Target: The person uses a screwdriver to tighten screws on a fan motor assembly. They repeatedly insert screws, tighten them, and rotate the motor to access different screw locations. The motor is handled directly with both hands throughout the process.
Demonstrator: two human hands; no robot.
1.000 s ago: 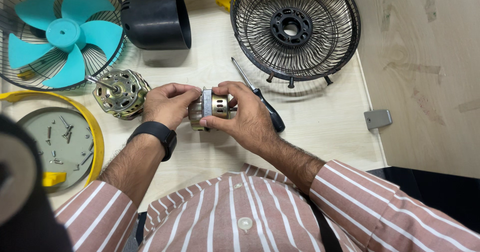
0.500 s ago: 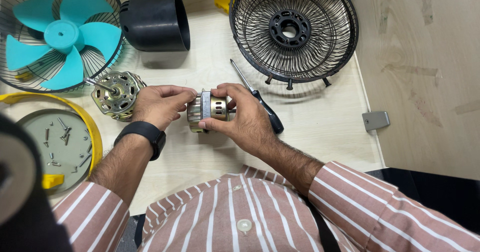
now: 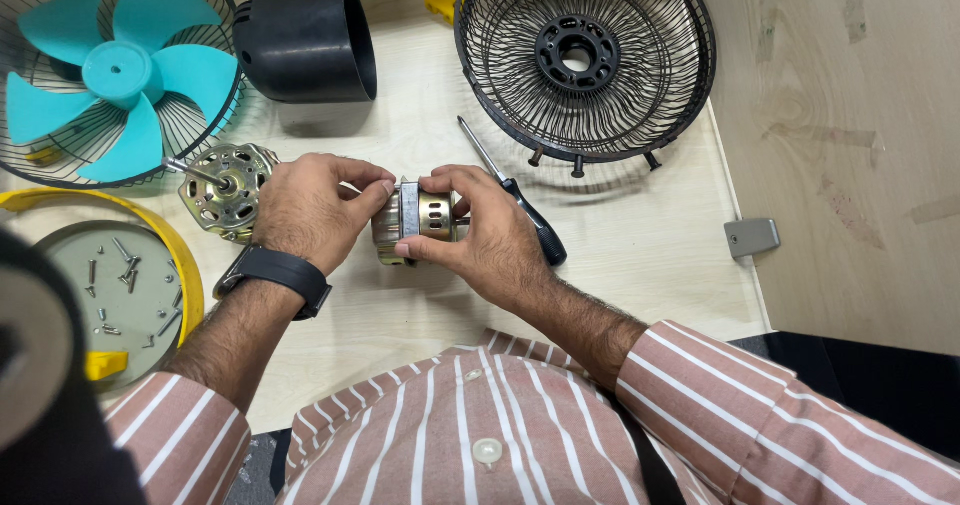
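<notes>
While the left hand (image 3: 305, 210) and right hand (image 3: 490, 230) meet mid-frame, both sets of fingers clamp a brass-coloured motor part (image 3: 415, 220) above the tabletop (image 3: 640, 255).

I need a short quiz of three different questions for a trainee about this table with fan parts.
1. True or false: both hands grip the metal motor part.
2. What lies just right of the right hand? A) the screwdriver B) the teal fan blade C) the black cone cover
3. Where are the loose screws?

Key: 1 true; 2 A; 3 in the yellow-rimmed round base, beside the left hand.
</notes>
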